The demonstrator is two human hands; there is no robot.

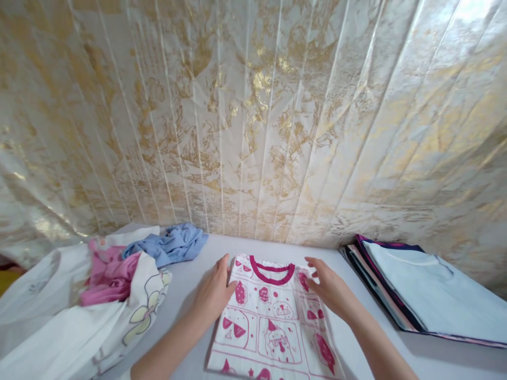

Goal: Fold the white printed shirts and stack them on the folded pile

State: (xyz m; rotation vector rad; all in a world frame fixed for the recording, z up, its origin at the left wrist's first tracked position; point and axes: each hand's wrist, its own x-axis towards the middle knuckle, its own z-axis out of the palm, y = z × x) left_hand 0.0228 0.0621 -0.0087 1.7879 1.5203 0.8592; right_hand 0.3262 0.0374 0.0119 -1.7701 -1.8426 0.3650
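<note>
A white T-shirt with magenta prints and a magenta neckband (279, 338) lies folded on the white surface in front of me, its collar at the far end. My left hand (217, 287) rests along its left edge near the shoulder, fingers stretched forward and thumb touching the cloth. At the opposite shoulder, my right hand (327, 285) has its fingers apart, the thumb and fingertips at the shirt's right edge. Neither hand grips the cloth. The shirt's lower end runs out of view at the bottom.
On the left lies a loose heap of white clothes (51, 316), with a crumpled pink garment (113, 277) and a blue garment (170, 245). A stack of folded clothes topped by a light blue shirt (435, 295) stands right. Behind hangs a gold-patterned curtain (253, 121).
</note>
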